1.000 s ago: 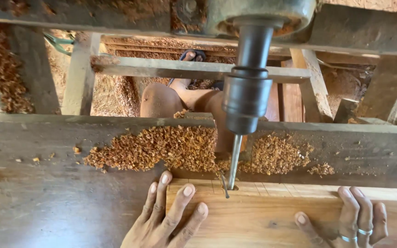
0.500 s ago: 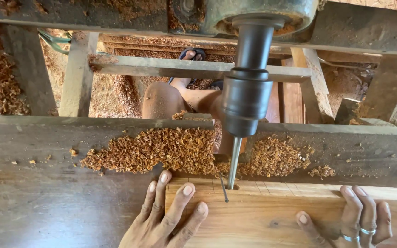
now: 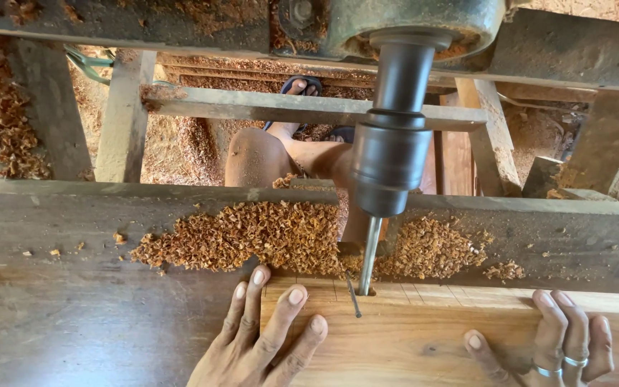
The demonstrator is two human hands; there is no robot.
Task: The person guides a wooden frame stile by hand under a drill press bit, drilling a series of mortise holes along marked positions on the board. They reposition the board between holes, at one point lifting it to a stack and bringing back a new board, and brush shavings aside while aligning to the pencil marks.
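Observation:
A light wooden board [image 3: 424, 337] lies flat on the dark machine table [image 3: 73, 315]. My left hand [image 3: 263, 337] presses flat on the board's left end, fingers spread and partly on the table. At the board's right part my right hand [image 3: 557, 344], with rings on two fingers, rests with fingers curled on its surface. A drill bit [image 3: 369, 258] from the dark chuck [image 3: 390, 165] of a boring machine enters a slot at the board's far edge, between pencil marks.
Piles of brown wood shavings [image 3: 252, 236] lie on the table behind the board. Below the frame a bare leg [image 3: 266, 154] and a foot in a blue sandal [image 3: 302, 89] show. Wooden frame beams [image 3: 288, 107] cross behind.
Both hands and the board keep nearly the same place; the view has shifted very slightly. The bit stays in the slot.

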